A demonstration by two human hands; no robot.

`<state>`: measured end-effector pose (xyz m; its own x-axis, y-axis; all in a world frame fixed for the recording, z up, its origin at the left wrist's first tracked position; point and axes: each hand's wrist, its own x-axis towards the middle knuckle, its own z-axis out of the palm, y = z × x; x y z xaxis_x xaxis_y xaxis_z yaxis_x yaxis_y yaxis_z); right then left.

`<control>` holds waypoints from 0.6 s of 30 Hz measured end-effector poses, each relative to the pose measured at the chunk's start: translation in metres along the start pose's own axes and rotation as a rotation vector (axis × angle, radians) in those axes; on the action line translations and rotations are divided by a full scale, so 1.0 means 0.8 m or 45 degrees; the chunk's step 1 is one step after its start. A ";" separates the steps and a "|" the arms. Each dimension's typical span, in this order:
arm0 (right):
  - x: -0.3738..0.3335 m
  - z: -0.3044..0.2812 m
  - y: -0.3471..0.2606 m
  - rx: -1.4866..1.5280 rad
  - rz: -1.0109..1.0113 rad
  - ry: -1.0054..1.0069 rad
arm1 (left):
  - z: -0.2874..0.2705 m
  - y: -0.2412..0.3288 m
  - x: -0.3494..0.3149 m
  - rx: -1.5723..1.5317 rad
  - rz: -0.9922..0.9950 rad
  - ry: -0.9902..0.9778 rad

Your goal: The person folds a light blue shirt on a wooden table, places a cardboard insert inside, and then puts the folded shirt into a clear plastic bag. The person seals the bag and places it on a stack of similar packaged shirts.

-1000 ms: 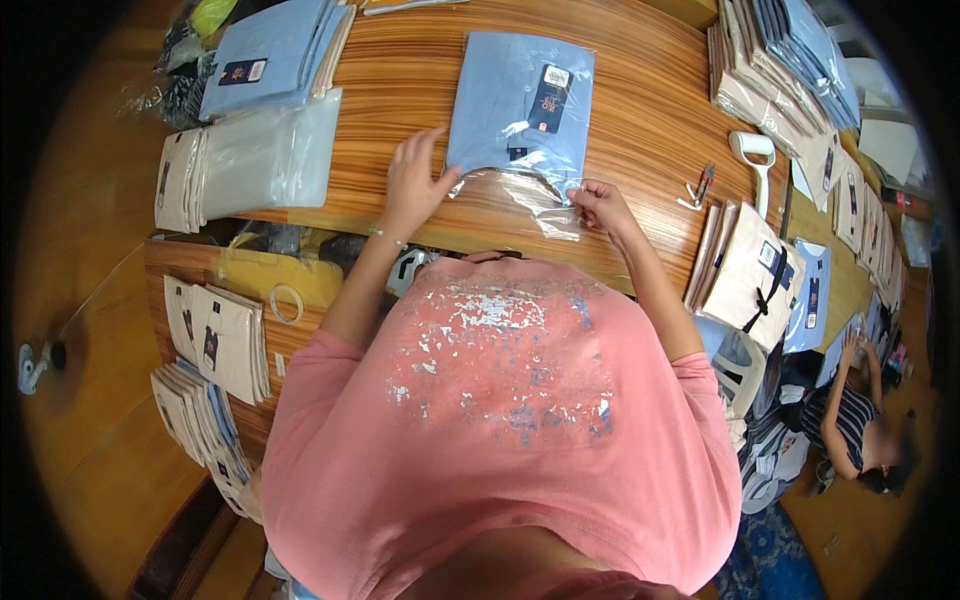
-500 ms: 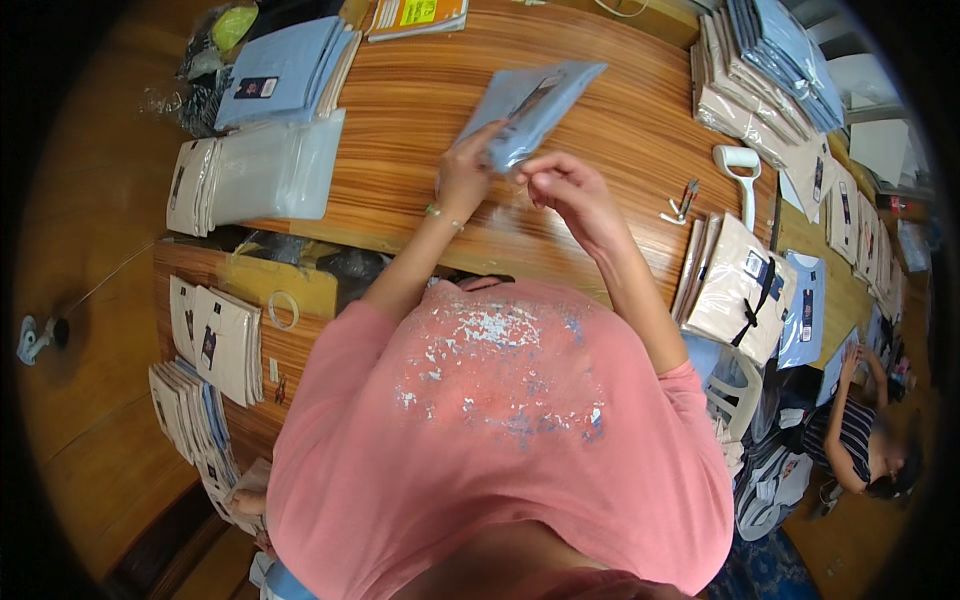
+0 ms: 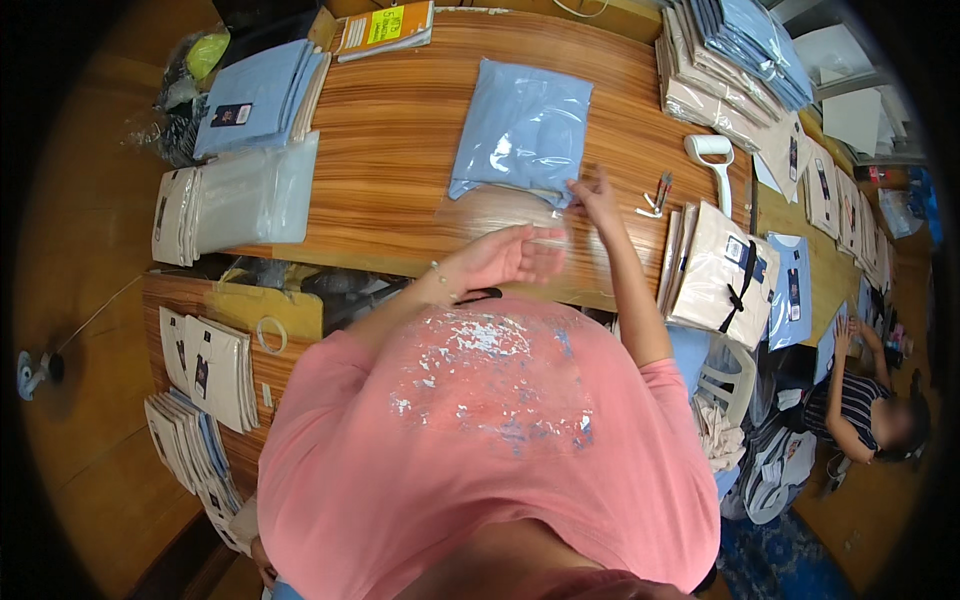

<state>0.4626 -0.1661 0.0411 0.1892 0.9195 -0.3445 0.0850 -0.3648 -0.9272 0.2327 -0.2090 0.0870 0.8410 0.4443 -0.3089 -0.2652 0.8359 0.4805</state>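
A folded light blue garment in a clear plastic bag lies flat on the wooden table in front of me. Its clear flap extends toward me past the fabric. Beside the flap, my left hand is open with its fingers stretched out, slightly blurred and holding nothing. At the bag's near right corner is my right hand. Its thumb side touches the plastic and the other fingers are raised apart, blurred by motion. No label shows on the bag's upward face.
Left on the table sit bagged blue garments and a stack of clear bags. At right are a lint roller, a small cutter and bagged beige garments. Another person works far right.
The bagged garment was tilted up in my left hand with its label showing. Now it lies flat with a plain face up. My left hand has let go and moved nearer to me.
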 end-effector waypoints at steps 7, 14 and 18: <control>-0.042 0.073 -0.027 -1.211 -1.108 -0.089 | -0.055 0.037 0.004 2.290 0.707 0.437; -0.034 0.087 -0.039 -1.721 -1.014 -0.356 | -0.090 -0.014 0.004 2.667 0.882 0.578; -0.027 0.098 -0.037 -1.575 -1.485 0.022 | -0.087 -0.013 -0.002 2.673 0.813 0.542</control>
<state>0.3793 -0.1638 0.0648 -0.5111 0.7630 0.3958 0.8296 0.5583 -0.0048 0.2014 -0.1960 0.0252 0.6784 0.6977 0.2301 0.5920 -0.7046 0.3913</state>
